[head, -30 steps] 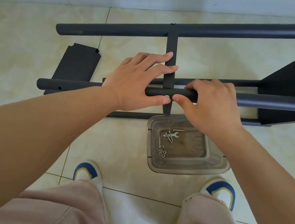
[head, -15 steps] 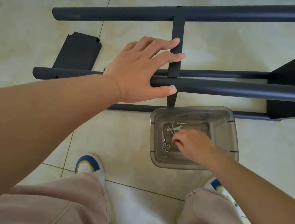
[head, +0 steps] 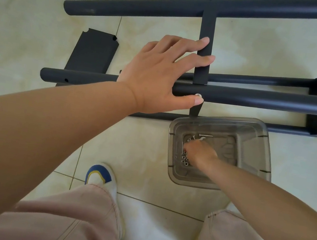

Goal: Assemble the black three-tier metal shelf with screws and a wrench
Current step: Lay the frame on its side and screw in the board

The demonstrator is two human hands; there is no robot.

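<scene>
Left hand (head: 161, 74): resting on the near tube (head: 262, 98) of the shelf frame (head: 207, 33), fingers straight, thumb touching a screw head (head: 198, 95).
Right hand (head: 200, 154): reaching into the clear bin (head: 259, 141) among nuts (head: 184, 160); grasp cannot be told.
Frame: lying sideways on tile.

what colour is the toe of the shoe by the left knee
Blue with a yellow edge on a white shoe, clearest in the head view.

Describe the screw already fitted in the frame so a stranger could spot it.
Start at the nearest black tube, which runs across the floor above the clear plastic tub. Follow it to the left hand. Beside the thumb tip sits a screw head, the only silver spot there.
</scene>
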